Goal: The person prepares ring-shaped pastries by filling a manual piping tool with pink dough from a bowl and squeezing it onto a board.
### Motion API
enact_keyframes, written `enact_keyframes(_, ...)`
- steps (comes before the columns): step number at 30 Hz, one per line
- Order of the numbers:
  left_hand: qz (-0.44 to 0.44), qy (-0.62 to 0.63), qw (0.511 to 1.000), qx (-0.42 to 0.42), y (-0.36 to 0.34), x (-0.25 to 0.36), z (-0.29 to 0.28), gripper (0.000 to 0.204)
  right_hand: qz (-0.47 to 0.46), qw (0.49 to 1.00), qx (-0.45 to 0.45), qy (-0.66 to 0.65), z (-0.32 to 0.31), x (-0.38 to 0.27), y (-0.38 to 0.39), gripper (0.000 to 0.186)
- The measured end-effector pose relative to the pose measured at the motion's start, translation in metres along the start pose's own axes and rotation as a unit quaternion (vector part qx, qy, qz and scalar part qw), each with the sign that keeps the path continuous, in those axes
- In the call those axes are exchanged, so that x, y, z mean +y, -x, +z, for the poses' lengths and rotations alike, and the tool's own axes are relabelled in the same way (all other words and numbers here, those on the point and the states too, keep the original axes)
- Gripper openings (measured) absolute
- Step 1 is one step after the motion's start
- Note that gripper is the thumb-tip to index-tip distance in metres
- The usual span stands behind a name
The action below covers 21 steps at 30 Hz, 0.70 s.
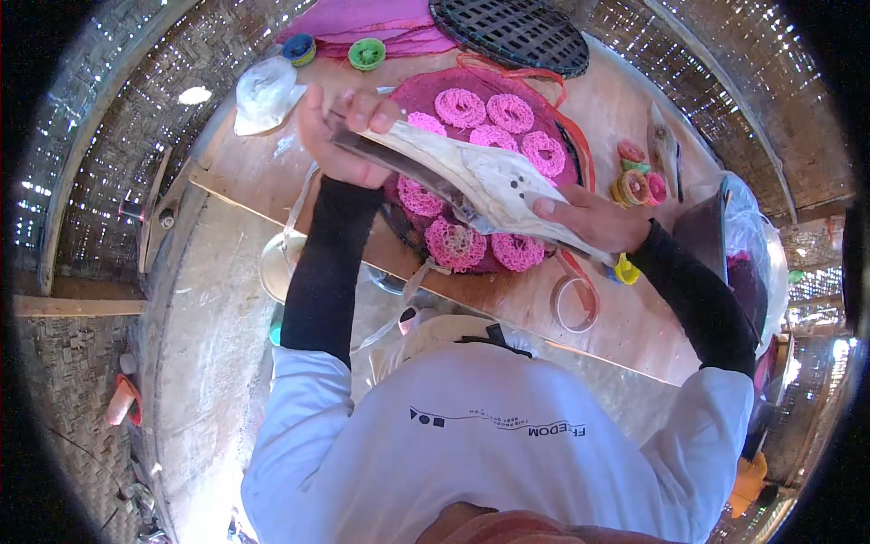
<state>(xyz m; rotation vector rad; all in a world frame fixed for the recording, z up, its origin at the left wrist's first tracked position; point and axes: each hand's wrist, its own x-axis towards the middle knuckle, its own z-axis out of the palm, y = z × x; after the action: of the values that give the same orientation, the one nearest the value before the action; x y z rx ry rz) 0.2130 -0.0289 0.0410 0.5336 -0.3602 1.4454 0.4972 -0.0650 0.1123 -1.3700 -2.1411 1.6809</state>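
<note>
Both my hands hold a long, narrow, whitish piece [489, 172] with a dark brown edge and a few dark spots; I cannot make out its exact kind. My left hand [349, 140] is closed around its upper-left end, fingertips over the top. At the lower-right end, my right hand [598, 219] grips it, thumb on the pale face. It hangs tilted over a round tray covered in magenta cloth [412, 91], partly hiding it. Several pink, lacy, net-like rings [460, 108] lie on the cloth. A small yellow thing [625, 269] shows just below my right hand.
A crumpled white bag [265, 95], a blue cup [298, 49] and a green cup [366, 53] sit at the far left of the wooden table [634, 331]. A black woven tray [512, 34] lies behind. Small coloured cups [634, 186] and clear plastic [757, 218] are at right.
</note>
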Motion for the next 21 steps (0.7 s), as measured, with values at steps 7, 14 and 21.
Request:
enact_keyframes(7,-0.039,-0.004,0.999,-0.030,-0.033,-0.032,0.050,0.035,0.089,0.986,-0.115,-0.079,-0.034,-0.021,0.043,0.066)
enact_keyframes(14,-0.069,0.051,0.996,0.027,-0.026,-0.094,-0.011,0.030,0.098,0.985,-0.024,-0.141,-0.027,0.022,0.064,0.058)
enact_keyframes(21,-0.102,0.021,0.994,0.029,-0.026,-0.101,-0.017,0.029,0.101,0.983,-0.022,-0.150,-0.027,0.043,0.061,0.056)
